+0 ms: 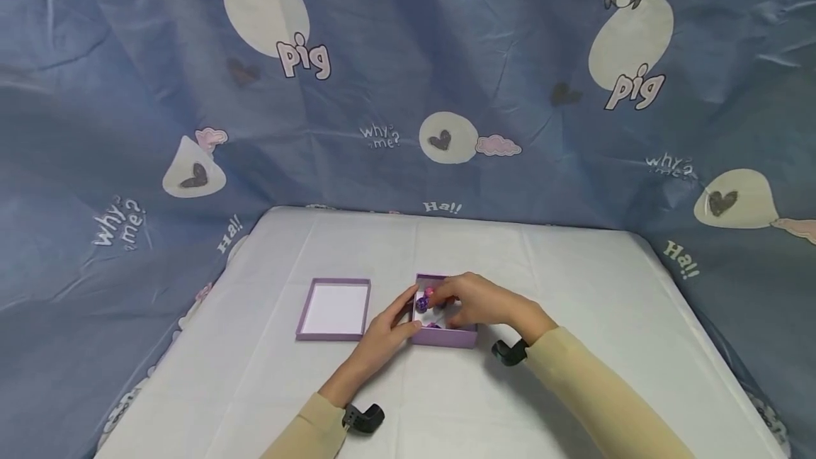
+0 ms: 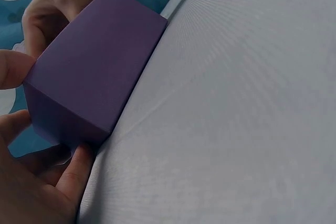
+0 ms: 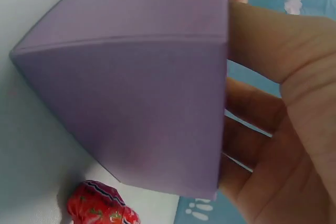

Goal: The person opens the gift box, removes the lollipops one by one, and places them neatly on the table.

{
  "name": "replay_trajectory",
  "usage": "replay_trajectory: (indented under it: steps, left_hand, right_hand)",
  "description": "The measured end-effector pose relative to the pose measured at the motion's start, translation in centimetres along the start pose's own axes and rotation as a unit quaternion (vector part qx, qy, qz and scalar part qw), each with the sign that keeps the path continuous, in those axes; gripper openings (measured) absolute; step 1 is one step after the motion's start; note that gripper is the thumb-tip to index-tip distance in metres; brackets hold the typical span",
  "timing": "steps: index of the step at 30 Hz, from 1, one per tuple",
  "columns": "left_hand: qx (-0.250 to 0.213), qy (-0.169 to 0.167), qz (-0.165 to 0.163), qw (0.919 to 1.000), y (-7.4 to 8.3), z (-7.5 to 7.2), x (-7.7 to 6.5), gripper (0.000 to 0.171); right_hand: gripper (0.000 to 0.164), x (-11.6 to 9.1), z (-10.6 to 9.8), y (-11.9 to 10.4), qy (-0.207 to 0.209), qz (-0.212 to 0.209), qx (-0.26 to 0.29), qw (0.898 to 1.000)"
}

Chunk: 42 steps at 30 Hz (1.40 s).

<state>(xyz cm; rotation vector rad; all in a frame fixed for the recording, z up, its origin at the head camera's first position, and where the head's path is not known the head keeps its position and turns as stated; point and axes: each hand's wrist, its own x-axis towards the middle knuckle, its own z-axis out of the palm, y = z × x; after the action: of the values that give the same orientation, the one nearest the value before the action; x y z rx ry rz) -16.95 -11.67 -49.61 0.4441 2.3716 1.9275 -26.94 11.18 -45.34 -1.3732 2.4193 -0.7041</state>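
An open purple box [image 1: 444,338] with a white inside stands on the table. It holds small round pieces that look like wrapped candies, one pink [image 1: 429,292] and one dark purple [image 1: 422,304]. My left hand [image 1: 381,338] grips the box's left side, thumb at the near corner and fingers along the wall; the left wrist view shows the fingers curled around that end. My right hand [image 1: 474,301] reaches in from the right. Its index finger is near the purple candy, its thumb apart, with white box floor between them. The box wall hides its fingertips in the right wrist view.
A shallow purple lid [image 1: 334,309] lies inside-up left of the box. In the right wrist view, a red wrapped candy [image 3: 100,205] rests on the table beside the box. Behind the white table [image 1: 523,253] hangs a blue printed cloth [image 1: 382,183].
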Motion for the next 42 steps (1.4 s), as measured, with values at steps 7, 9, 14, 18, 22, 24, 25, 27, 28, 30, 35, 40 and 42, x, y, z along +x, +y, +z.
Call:
replay_trajectory:
  steps: [7, 9, 14, 18, 22, 24, 25, 27, 28, 30, 35, 40, 42]
  left_hand:
    - [0.007, -0.001, 0.003, 1.0, -0.2, 0.0, 0.0, 0.065]
    - [0.009, -0.001, 0.005, 0.9999, -0.2, 0.0, 0.0, 0.065]
    - [0.012, -0.004, 0.005, 0.9999, -0.1, 0.0, 0.1, 0.064]
    - [0.014, 0.0, 0.002, 0.9999, -0.1, 0.1, 0.1, 0.063]
    - [0.012, -0.003, 0.001, 0.9999, -0.2, 0.2, 0.2, 0.063]
    - [0.011, -0.003, 0.002, 0.9999, -1.1, 0.2, 0.5, 0.063]
    - [0.011, -0.002, 0.003, 0.9999, -1.5, 0.3, 0.6, 0.063]
    - [0.014, 0.001, 0.006, 0.9999, -2.5, 0.3, 0.9, 0.063]
    - [0.015, 0.003, 0.007, 0.9999, -2.9, 0.3, 1.1, 0.063]
    - [0.015, 0.003, 0.014, 0.9998, -3.4, 0.2, 1.3, 0.064]
    - [0.011, -0.002, 0.014, 0.9998, -3.6, 0.1, 1.3, 0.063]
    - [0.014, -0.003, 0.012, 0.9998, -3.7, 0.1, 1.0, 0.063]
    - [0.015, -0.002, 0.011, 0.9998, -3.7, 0.1, 1.0, 0.063]
  right_hand:
    - [0.038, 0.8, 1.0, -0.1, -0.029, -0.007, -0.081, 0.996]
    - [0.038, 0.8, 1.1, -0.2, -0.028, -0.014, -0.089, 0.996]
    - [0.037, 0.9, 1.4, -0.3, -0.029, -0.019, -0.102, 0.994]
    - [0.032, 1.0, 1.6, -0.2, -0.028, -0.005, -0.115, 0.993]
    - [0.031, 0.8, 1.8, 0.0, -0.025, 0.011, -0.126, 0.992]
    - [0.031, 0.8, 1.8, 0.1, -0.023, 0.012, -0.133, 0.991]
    - [0.032, 0.9, 1.8, 0.2, -0.02, 0.01, -0.135, 0.991]
    - [0.03, 0.9, 1.8, 0.2, -0.016, 0.01, -0.138, 0.99]
    - [0.029, 0.9, 1.8, 0.2, -0.013, 0.009, -0.139, 0.99]
    - [0.024, 1.0, 1.7, 0.1, -0.004, 0.011, -0.137, 0.99]
    - [0.014, 1.0, 1.6, 0.3, 0.028, 0.016, -0.112, 0.993]
    - [0.012, 0.9, 1.9, 0.7, 0.063, 0.01, -0.08, 0.995]
    - [0.011, 0.9, 1.9, 0.7, 0.075, 0.005, -0.074, 0.994]
